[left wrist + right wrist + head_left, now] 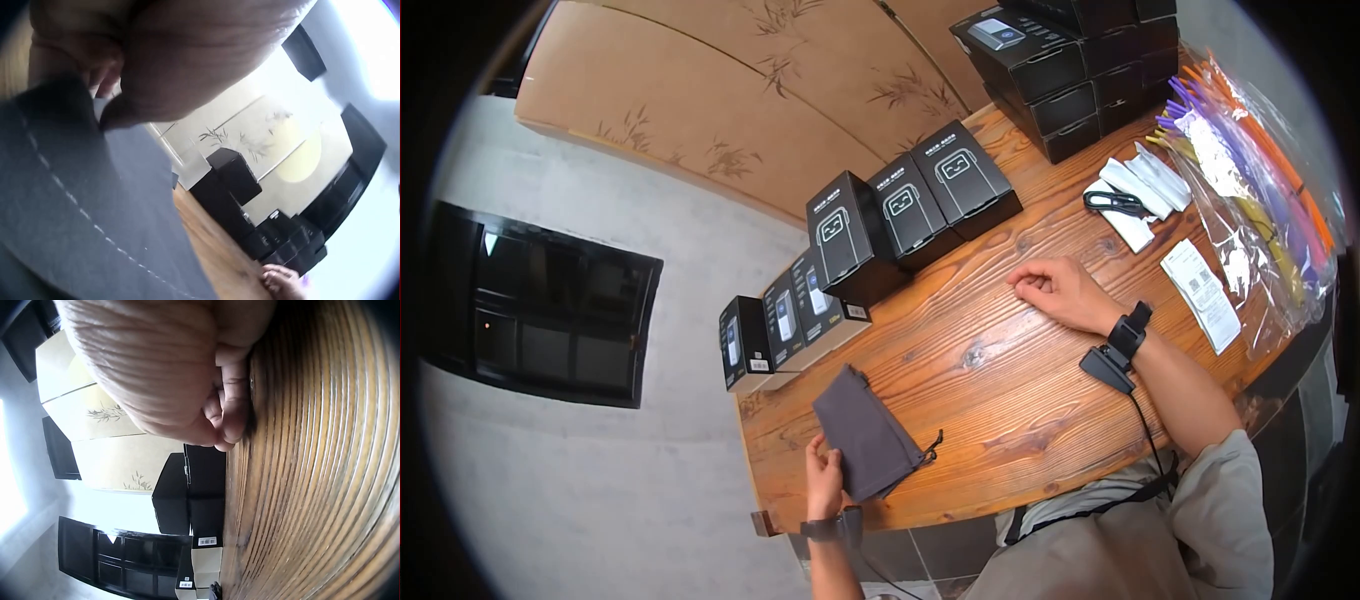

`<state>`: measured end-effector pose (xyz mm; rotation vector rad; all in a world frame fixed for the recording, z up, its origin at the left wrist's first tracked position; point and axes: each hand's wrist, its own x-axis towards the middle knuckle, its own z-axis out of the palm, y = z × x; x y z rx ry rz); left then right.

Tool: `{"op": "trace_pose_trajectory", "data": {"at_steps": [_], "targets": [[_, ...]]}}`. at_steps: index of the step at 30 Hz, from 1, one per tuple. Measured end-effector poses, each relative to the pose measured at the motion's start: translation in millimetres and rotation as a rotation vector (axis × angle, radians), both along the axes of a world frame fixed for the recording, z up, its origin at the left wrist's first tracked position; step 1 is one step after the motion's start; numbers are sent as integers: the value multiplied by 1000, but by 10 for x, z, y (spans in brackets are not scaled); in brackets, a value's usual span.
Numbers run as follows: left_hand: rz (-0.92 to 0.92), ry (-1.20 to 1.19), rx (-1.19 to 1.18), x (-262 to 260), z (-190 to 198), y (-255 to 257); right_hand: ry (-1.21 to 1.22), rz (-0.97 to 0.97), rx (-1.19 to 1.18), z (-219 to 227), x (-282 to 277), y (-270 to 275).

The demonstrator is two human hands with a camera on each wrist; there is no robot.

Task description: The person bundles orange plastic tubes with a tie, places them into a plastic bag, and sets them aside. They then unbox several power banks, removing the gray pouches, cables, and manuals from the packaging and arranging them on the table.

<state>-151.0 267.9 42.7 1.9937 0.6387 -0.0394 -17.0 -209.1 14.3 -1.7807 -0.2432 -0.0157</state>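
Note:
A dark grey drawstring pouch [863,432] lies at the table's near left, its black cord ends toward the right. My left hand [824,482] pinches the pouch's left edge between thumb and fingers; in the left wrist view the grey fabric [94,200] with a white stitched line fills the lower left beneath that hand [162,62]. My right hand [1068,295] rests on the wood at the table's middle, fingers loosely curled and holding nothing. Seen in the right wrist view, the hand's [162,375] fingertips touch the tabletop [300,462].
Black boxes [915,210] stand in a row along the back edge, with more boxes [785,315] at the left. A stack of boxes [1070,80] is at the back right. Beside it lie white packets, a black cable [1115,203], a paper slip [1201,296] and bagged colourful sticks [1250,190].

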Motion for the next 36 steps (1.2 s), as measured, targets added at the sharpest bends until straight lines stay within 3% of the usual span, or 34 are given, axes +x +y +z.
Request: {"op": "trace_pose_trajectory", "data": {"at_steps": [3,7,10,13,17,18,21,28,34,36], "targets": [[-219,103,453,-29,317,-350,3,0,22,1,-2,6],[-201,-3,455,-18,351,-417,19,6,-5,33,-4,6],[-297,-92,767,2,356,-489,11,6,-2,34,-9,2],[-418,-189,917,17,438,-782,2,7,4,21,-4,3],[-746,-171,662,60,509,-976,6,6,10,25,-8,6],[-835,-117,731,45,513,-991,10,6,15,27,-8,9],[-925,-34,616,11,526,-1020,-3,7,23,-16,0,8],[-880,-29,551,-46,648,-853,-10,8,9,12,-3,6],[-789,-120,857,30,723,-946,4,-1,22,-4,0,14],[-673,-274,688,125,696,-1142,10,0,24,-9,-5,15]]}}
